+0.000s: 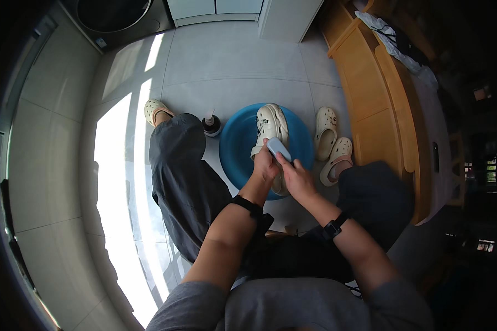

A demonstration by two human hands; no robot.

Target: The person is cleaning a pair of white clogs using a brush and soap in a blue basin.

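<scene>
A cream clog with dark charms is held over a round blue plastic basin, its toe pointing away from me. My left hand grips the clog near its heel strap. In my right hand is what looks like a scrubbing brush with a light blue back; its bristles are hidden. The brush lies against the clog's heel end, close to my left fingers. Another cream-coloured shoe part shows between my wrists, mostly covered by them. Whether the basin holds water I cannot tell.
A dark pump bottle stands left of the basin. To the right, a loose cream clog sits beside my clog-wearing right foot. Wooden furniture bounds the right side. A front-loading washing machine stands far left.
</scene>
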